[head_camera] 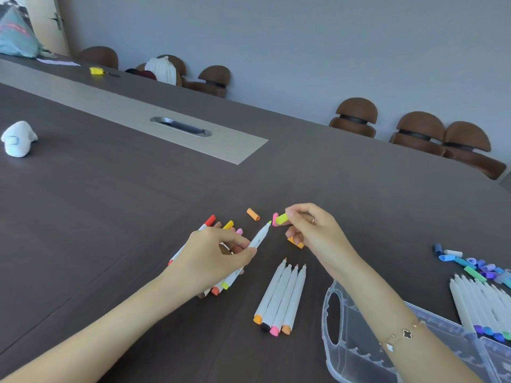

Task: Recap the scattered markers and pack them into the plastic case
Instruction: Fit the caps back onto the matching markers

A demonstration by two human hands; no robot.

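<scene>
Left hand [214, 252] pinches an uncapped marker [258, 235]; right hand [315, 230] pinches a yellow-green cap [282, 218] just beside its tip, bare counter [110, 217] beyond.

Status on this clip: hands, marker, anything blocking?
Left hand grips uncapped marker. Right hand pinches yellow-green cap, apart from tip. Nothing between.

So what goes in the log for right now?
left hand: holds uncapped marker | right hand: pinches yellow-green cap | cap: not yet on | case: open
</scene>
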